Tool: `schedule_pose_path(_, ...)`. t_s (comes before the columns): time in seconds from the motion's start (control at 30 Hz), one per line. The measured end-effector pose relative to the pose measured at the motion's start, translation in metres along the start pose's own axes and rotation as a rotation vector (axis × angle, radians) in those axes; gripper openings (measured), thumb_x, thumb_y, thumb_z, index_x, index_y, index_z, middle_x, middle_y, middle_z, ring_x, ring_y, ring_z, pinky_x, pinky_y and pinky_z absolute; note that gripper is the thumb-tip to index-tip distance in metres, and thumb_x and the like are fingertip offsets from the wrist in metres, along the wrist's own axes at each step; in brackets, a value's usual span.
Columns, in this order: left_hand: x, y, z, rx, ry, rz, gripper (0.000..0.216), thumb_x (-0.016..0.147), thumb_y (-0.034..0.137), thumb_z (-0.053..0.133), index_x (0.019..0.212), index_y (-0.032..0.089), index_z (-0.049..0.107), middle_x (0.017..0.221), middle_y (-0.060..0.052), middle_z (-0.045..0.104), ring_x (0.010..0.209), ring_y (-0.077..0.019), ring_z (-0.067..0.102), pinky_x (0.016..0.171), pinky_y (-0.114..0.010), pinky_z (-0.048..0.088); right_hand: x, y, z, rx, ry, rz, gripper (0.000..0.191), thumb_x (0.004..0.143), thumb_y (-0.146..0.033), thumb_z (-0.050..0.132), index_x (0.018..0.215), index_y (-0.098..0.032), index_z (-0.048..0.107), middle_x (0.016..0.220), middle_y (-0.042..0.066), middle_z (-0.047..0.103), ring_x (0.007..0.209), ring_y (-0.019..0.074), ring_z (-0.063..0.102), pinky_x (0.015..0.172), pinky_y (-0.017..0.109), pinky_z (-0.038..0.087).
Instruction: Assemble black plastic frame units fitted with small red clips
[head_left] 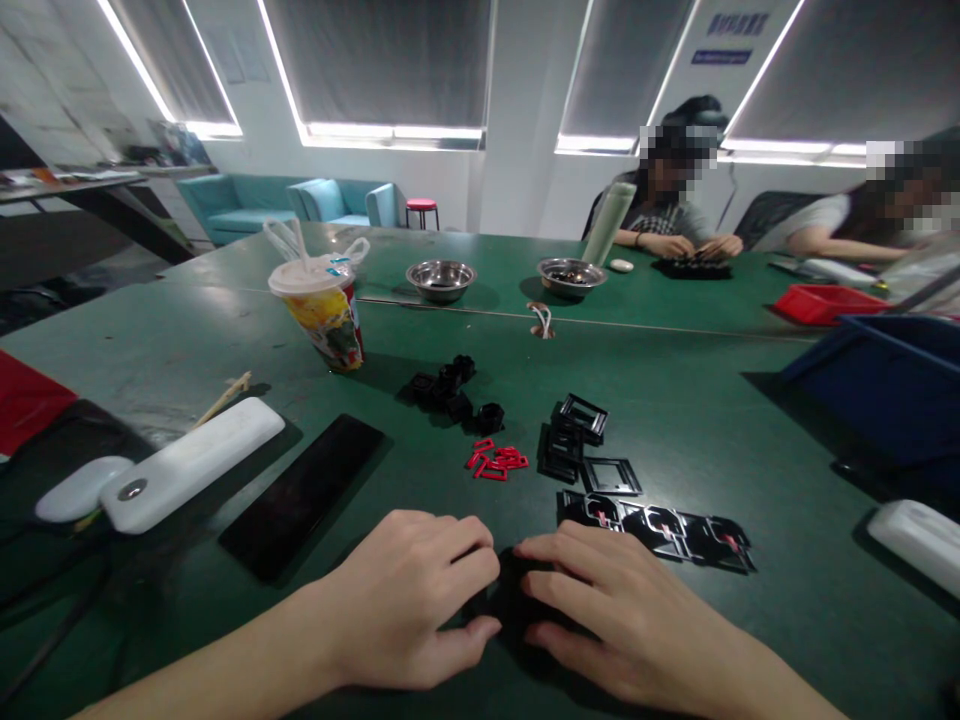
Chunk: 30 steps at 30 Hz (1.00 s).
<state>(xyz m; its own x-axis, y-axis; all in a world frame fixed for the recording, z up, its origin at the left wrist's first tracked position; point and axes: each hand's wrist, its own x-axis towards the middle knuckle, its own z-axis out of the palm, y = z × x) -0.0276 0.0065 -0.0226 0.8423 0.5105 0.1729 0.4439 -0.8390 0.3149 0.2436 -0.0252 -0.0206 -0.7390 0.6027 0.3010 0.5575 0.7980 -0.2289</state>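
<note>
My left hand (424, 600) and my right hand (607, 610) face each other low over the green table. Between their curled fingers is a small black part (513, 590), mostly hidden, its shape hard to make out; both hands seem to grip it. Just beyond my right hand lies a row of joined black frames (675, 532) with red and silver bits inside. Behind that row are several loose black rectangular frames (613, 476). A small pile of red plastic pieces (498, 460) sits ahead of my hands, with several black plastic pieces (450, 385) farther back.
On the left are a dark phone (306, 495), a white power bank-like device (195, 465) and a drink cup (322, 310). Two metal bowls (441, 281) stand farther back. A blue bin (885, 390) and red tray (829, 304) are at right. Two people sit across the table.
</note>
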Motion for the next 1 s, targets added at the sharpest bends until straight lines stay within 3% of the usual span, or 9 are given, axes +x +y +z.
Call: schedule_pose_path(1.0, 0.0012, -0.0019, -0.0027, -0.003, -0.040, 0.014, 0.016, 0.095, 0.035, 0.067, 0.105, 0.025, 0.060, 0.118, 0.000, 0.069, 0.092, -0.0219, 0.071, 0.071, -0.035, 0.054, -0.0030, 0.0029, 0.0046, 0.073, -0.013, 0.003, 0.015, 0.103, -0.033, 0.066, 0.113, -0.022, 0.068, 0.127, 0.008, 0.074, 0.102, 0.0256, 0.069, 0.081, 0.039, 0.055)
